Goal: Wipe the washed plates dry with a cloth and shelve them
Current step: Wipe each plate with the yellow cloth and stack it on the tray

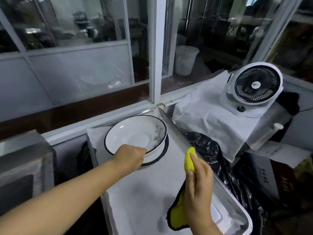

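Note:
A white plate [133,131] with a dark rim and a grey flower print sits tilted on top of another dark-rimmed plate [160,157] at the far end of a long metal tray [225,192]. My left hand [129,156] grips the near edge of the top plate, fingers curled under its rim. My right hand [198,184] holds a yellow cloth [189,161] with a black border over the tray's right side, to the right of the plates; part of the cloth hangs below the hand.
A white cloth lining [140,197] covers the tray floor. Black plastic sheeting [210,150] lies right of the tray. A white desk fan [257,83] stands on a cloth-covered surface at the back right. Window frames [155,56] run behind the tray. A grey box [22,160] stands at the left.

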